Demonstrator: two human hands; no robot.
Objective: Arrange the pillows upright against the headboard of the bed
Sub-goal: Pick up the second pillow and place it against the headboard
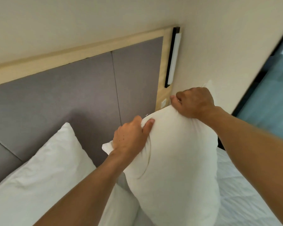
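Overhead, grey padded headboard (72, 101), both hands clutching cream pillow (173, 160), white bed (245, 193)

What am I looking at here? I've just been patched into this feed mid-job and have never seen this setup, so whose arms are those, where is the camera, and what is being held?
There is no machine here. A person wears one wide-angle camera on the head, looking forward and down, so the two bare arms reaching in from the bottom are their own.

The left hand and the right hand both grip the top edge of a cream pillow, which stands upright on the bed.

Behind it is the headboard, grey padded panels in a pale wooden frame. A second white pillow leans against the headboard on the left. To the right of the held pillow you can see the quilted white mattress.

A long wall lamp is fixed at the headboard's right edge, and a glass partition shows at far right.
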